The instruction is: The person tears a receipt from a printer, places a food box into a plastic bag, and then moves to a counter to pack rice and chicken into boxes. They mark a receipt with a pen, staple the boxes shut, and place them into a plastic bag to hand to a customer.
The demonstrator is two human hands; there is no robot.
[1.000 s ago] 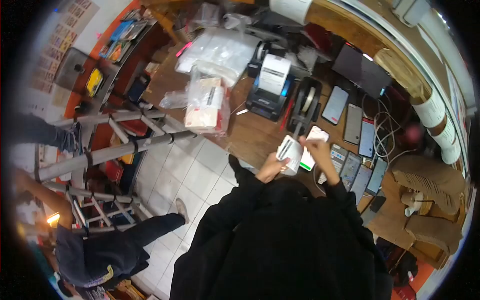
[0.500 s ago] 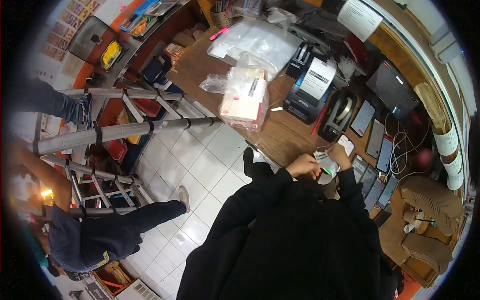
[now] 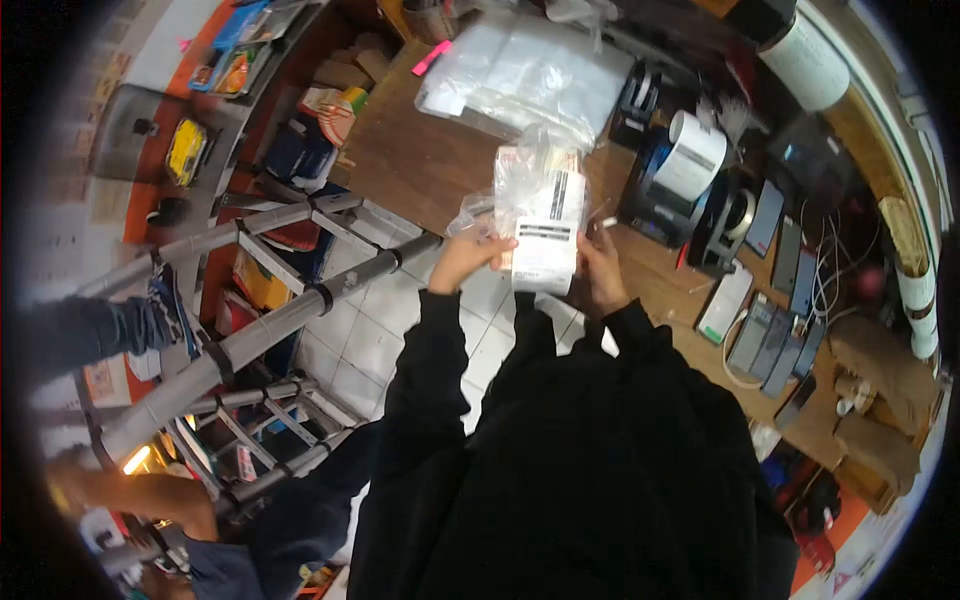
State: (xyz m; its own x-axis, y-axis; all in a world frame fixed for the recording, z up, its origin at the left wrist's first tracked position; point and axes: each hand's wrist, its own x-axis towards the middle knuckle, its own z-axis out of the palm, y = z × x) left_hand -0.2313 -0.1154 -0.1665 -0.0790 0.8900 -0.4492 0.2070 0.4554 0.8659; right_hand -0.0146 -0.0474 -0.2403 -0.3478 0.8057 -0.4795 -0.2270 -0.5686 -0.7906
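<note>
A white printed label (image 3: pixel 545 262) with black bars is held at its left edge by my left hand (image 3: pixel 466 261), thumb on top. At its other edge, my right hand (image 3: pixel 603 272) pinches it with closed fingers. Just beyond the label lies a box wrapped in clear plastic (image 3: pixel 540 165), at the front edge of the wooden desk (image 3: pixel 400 165). The label overlaps the near part of the box. Whether my fingers also touch the box is hidden.
Flat clear plastic bags (image 3: pixel 520 75) cover the desk's far side. A label printer (image 3: pixel 665 190), a tape dispenser (image 3: pixel 725 225) and several phones (image 3: pixel 765 345) stand to the right. At left, a person's arm (image 3: pixel 160 495) and leg (image 3: pixel 100 310) are by a metal ladder (image 3: pixel 270 325).
Both hands have moved left from beside the phones to the wrapped box, now with the label between them. The view has shifted, and the person by the ladder appears lower.
</note>
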